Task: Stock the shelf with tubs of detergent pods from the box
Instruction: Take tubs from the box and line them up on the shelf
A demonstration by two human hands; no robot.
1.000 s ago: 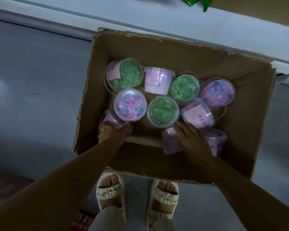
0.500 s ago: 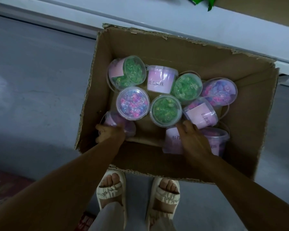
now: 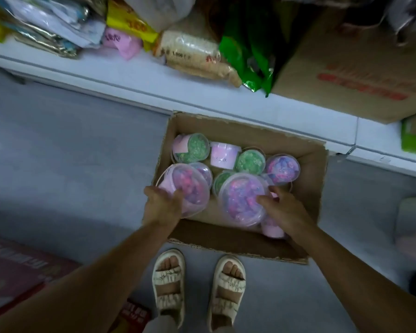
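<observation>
Now a person stands over a brown cardboard box (image 3: 305,195) on the grey floor (image 3: 70,152). The box sits right in front of a low white shelf (image 3: 130,85).

The left hand (image 3: 162,205) grips a pink tub (image 3: 186,191) of pods. Its fingers curl round the near side of the tub. The tub has a clear lid, and you can see pink and purple pods inside. It is tilted and held up over the left side of the box.

The right hand (image 3: 282,209) grips another pink tub (image 3: 241,200). The thumb lies on the clear lid and the fingers wrap round the far side. This tub is held up over the middle of the box, just beside the first one. The two tubs are close, but I cannot tell if they touch.

More tubs wait in the box. At the back are a green tub (image 3: 193,147) with a pink label, a pink tub on its side (image 3: 223,156), a second green tub (image 3: 250,161) and a purple tub (image 3: 282,168). Others are partly hidden under the two held tubs.

On the shelf lie a green bag (image 3: 250,51), a pale bag of grains (image 3: 197,58), a yellow pack (image 3: 127,25) and a big brown carton (image 3: 358,68) with red print.

Two feet in cream sandals (image 3: 169,284) stand on the floor just behind the box. A red box (image 3: 17,267) lies at the left.
</observation>
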